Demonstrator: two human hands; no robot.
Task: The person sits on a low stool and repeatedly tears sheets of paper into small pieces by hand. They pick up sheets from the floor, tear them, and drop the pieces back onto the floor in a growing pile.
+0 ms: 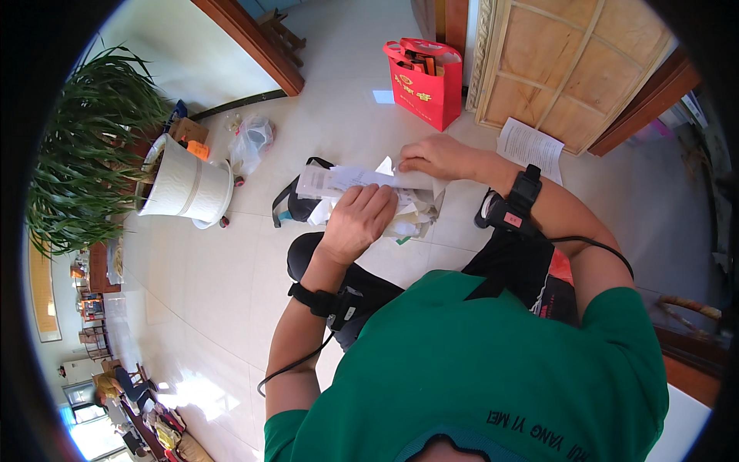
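Over a heap of torn and crumpled paper [413, 222] on the floor, both hands are at one whitish, partly see-through paper sheet [340, 180]. My left hand [361, 222] grips its near edge with curled fingers. At the sheet's right end, my right hand [441, 157] pinches it between thumb and fingers. Printed writing shows on the sheet's left part. A small white scrap [385, 166] sticks up behind it. Under its left end lies a black bag [300, 205] with a strap. Whatever holds the heap is mostly hidden.
A red gift bag [427, 95] with items inside stands ahead, near a wooden panel [554, 63]. A printed sheet [531, 149] lies right. To the left are a clear plastic bag [252, 141] and a potted plant in a white planter [185, 179]. Another person [121, 384] sits far off.
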